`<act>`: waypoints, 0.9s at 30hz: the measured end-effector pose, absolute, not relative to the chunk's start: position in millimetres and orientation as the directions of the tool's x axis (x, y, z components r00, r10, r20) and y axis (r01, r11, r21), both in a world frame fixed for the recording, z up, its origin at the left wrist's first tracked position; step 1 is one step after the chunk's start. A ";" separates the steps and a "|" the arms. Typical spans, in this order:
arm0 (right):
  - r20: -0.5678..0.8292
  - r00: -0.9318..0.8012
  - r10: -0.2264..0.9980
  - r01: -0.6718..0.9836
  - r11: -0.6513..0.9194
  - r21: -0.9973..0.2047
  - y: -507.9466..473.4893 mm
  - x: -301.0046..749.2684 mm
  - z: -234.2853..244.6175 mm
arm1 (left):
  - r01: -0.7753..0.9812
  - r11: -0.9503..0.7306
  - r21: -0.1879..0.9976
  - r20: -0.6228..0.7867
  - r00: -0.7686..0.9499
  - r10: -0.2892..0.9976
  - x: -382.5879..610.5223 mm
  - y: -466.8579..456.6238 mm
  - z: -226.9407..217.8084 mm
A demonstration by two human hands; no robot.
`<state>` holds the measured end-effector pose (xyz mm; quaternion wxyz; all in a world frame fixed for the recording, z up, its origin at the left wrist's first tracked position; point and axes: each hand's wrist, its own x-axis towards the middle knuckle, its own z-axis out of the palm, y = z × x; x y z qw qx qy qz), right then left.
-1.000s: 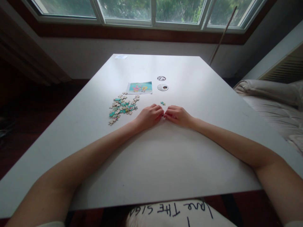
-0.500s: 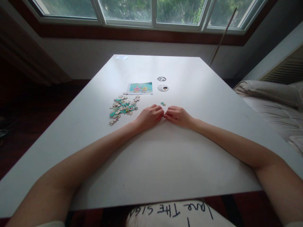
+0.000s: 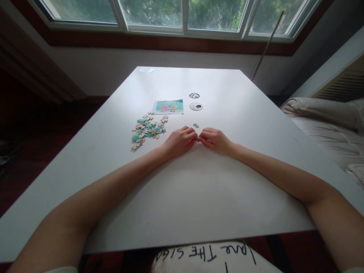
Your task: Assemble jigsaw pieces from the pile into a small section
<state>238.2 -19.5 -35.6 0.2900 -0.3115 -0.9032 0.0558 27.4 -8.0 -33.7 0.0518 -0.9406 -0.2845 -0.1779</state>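
My left hand [image 3: 183,139] and my right hand [image 3: 214,138] meet over the white table [image 3: 193,197], fingertips almost touching. Between them a small dark-reddish puzzle piece [image 3: 197,139] is pinched, mostly hidden by the fingers of both hands. Just beyond the fingertips lies a small green and yellow puzzle piece cluster [image 3: 196,125]. To the left of my left hand spreads a pile of loose puzzle pieces [image 3: 146,129], some teal side up, others showing plain backs. Behind the pile lies a picture sheet [image 3: 170,107] with pink and yellow cartoon figures on teal.
Two round black-and-white discs [image 3: 196,106] lie beyond my hands, one behind the other. A pale slip [image 3: 146,70] rests at the far left table corner. A thin stick [image 3: 267,47] leans by the window, and a cushioned seat [image 3: 324,125] stands at the right.
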 end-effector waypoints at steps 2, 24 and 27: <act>0.497 -0.633 0.594 0.533 0.800 -0.276 -19.3 238.6 -35.9 | 0.555 -0.832 -0.006 0.366 0.775 0.515 27.5 -7.9 -33.8; 0.536 -0.611 0.582 0.517 0.807 -0.286 -20.0 238.5 -35.3 | 0.546 -0.837 -0.039 0.415 0.771 0.483 28.1 -8.0 -35.8; 0.536 -0.612 0.582 0.516 0.807 -0.287 -20.3 238.2 -34.7 | 0.544 -0.838 -0.032 0.417 0.769 0.484 27.9 -8.1 -36.0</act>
